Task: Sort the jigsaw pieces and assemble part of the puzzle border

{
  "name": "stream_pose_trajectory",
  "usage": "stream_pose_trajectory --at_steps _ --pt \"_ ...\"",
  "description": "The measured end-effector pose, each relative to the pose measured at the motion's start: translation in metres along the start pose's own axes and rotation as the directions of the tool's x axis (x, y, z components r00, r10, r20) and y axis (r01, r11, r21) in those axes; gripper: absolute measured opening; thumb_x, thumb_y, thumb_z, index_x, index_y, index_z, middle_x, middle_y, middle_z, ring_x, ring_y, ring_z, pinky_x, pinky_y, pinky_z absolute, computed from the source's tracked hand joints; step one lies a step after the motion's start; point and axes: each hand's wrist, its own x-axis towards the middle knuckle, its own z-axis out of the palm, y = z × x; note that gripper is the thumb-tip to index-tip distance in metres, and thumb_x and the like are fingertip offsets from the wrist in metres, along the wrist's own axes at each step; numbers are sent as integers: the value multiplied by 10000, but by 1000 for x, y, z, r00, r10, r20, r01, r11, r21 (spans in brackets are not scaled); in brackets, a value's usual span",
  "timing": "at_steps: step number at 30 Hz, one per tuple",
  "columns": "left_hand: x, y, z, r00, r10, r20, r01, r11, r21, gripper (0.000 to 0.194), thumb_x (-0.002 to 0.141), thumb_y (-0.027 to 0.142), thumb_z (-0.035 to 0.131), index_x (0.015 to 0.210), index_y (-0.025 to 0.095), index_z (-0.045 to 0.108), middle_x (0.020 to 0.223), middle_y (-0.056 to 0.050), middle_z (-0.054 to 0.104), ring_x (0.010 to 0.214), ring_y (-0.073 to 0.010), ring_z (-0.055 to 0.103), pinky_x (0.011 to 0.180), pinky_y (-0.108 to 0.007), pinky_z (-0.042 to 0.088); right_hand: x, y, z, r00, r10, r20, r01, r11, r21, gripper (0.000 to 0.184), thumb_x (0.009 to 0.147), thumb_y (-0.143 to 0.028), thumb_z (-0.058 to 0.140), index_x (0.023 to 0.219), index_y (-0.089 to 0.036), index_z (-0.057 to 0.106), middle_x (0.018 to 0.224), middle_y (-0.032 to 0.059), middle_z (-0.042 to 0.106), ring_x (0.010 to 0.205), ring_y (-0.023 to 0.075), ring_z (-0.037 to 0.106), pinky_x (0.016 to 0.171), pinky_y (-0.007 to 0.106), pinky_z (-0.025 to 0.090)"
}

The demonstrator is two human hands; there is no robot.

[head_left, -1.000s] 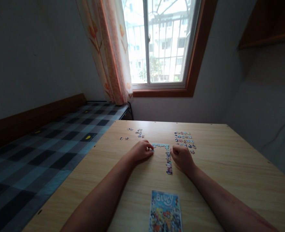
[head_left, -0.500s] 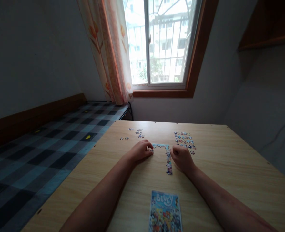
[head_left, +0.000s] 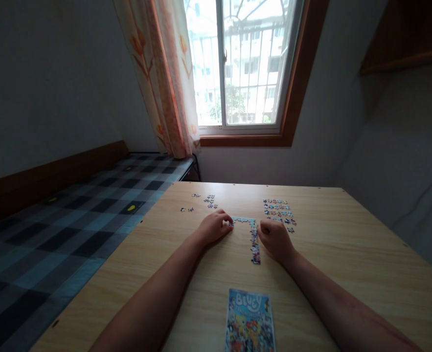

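My left hand (head_left: pixel 216 227) is at the left end of the top row of a partly joined jigsaw puzzle (head_left: pixel 255 244), thumb and forefinger pinched on a small puzzle piece (head_left: pixel 231 224). The joined pieces form a corner: a short pale-blue row at the far side and a longer multicoloured column running toward me on the right. My right hand (head_left: pixel 274 238) rests on the table as a loose fist, right against the outer side of that column. Nothing shows in its curled fingers.
Loose puzzle pieces (head_left: pixel 211 199) lie at the far left of the wooden table (head_left: pixel 348 244). Several rows of pieces (head_left: pixel 279 207) lie beyond my right hand. A Bluey picture sheet (head_left: pixel 250 320) is nearest me. Left of the table stands a bed (head_left: pixel 102 234) with a checked cover.
My left thumb and forefinger have drawn closer together at the row's end, with the piece between them. My right fist has stayed beside the column. The view has shifted slightly.
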Motion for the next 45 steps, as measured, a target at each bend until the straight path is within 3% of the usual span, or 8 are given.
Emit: stream_pose_trajectory --at_steps 6,12,19,26,32,45 --pt "-1 -2 1 999 -23 -39 23 1000 14 202 793 263 722 991 229 741 1036 -22 643 659 -114 594 724 -256 498 -1 -1 0 1000 6 0 -6 1000 5 337 809 -182 483 583 -225 237 519 -54 300 497 118 305 533 277 223" --pt "0 -5 3 997 -3 -72 5 1000 23 244 791 286 739 1030 238 745 1074 -35 658 793 -157 633 809 -274 509 -1 1 0 1000 7 -2 -7 1000 4 327 787 -164 490 578 -222 246 520 -56 302 500 118 311 536 278 218" --pt "2 -7 5 994 36 -106 -41 998 -41 159 829 291 694 959 221 753 1045 -33 673 632 -108 572 727 -263 520 -1 1 -1 1000 -4 -8 4 1000 -9 323 777 -156 490 573 -221 248 511 -56 306 496 116 304 527 268 225" --pt "1 -5 3 993 65 -94 -57 995 79 119 854 278 668 884 290 782 1183 19 708 748 -129 662 805 -272 538 1 -2 -6 1000 1 -15 -2 999 -35 337 774 -163 502 559 -226 250 495 -55 302 485 116 292 520 272 225" --pt "5 -3 7 990 125 -66 -120 989 85 138 879 308 652 929 290 779 1061 33 755 936 -174 696 890 -290 521 1 -3 -11 1000 4 -30 -5 998 -58 352 766 -155 512 556 -225 239 502 -58 278 489 112 293 524 275 220" --pt "4 4 6 990 118 -75 -114 992 51 125 859 312 674 883 252 780 1034 9 754 802 -149 667 826 -283 512 1 -1 -14 1000 8 -26 -9 999 -42 355 749 -150 527 550 -227 243 506 -56 278 497 113 303 531 277 227"
